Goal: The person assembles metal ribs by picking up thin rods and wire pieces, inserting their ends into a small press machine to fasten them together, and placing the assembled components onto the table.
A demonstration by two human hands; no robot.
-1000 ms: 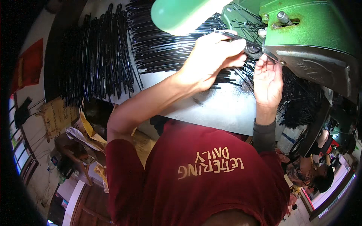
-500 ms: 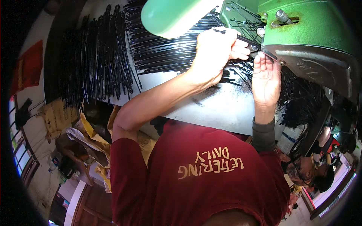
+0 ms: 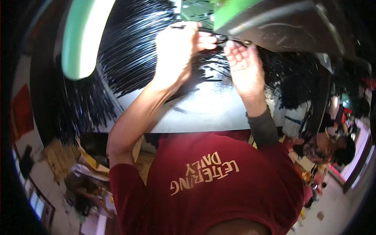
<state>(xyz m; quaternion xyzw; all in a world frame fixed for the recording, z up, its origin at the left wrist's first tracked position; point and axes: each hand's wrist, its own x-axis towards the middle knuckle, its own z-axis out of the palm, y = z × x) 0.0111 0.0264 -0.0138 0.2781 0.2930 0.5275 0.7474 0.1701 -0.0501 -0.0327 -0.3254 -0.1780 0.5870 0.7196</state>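
My left hand (image 3: 176, 51) is closed around a thin black strip (image 3: 205, 30), which runs rightward toward the lower edge of the green machine (image 3: 235, 9). My right hand (image 3: 246, 74) is raised palm-up beside the strip's right end, its fingers stretched out close to the machine's dark cover (image 3: 286, 27). Whether the right fingertips touch the strip is hard to see. Left of my hands lies a dense pile of thin black strips (image 3: 133, 51). A few short black pieces (image 3: 211, 74) lie on the pale metal tabletop (image 3: 196, 113) between my hands.
A glowing green-and-white lamp (image 3: 84, 39) hangs at the upper left. Another bundle of black strips (image 3: 84, 105) overhangs the table's left side, and a dark tangle (image 3: 295, 78) lies at the right. Another person (image 3: 329, 147) is at the far right, beyond the table.
The whole view has shifted, so the lamp, machine and both hands appear farther left. My left hand still holds the strip, and my right hand stays near its end.
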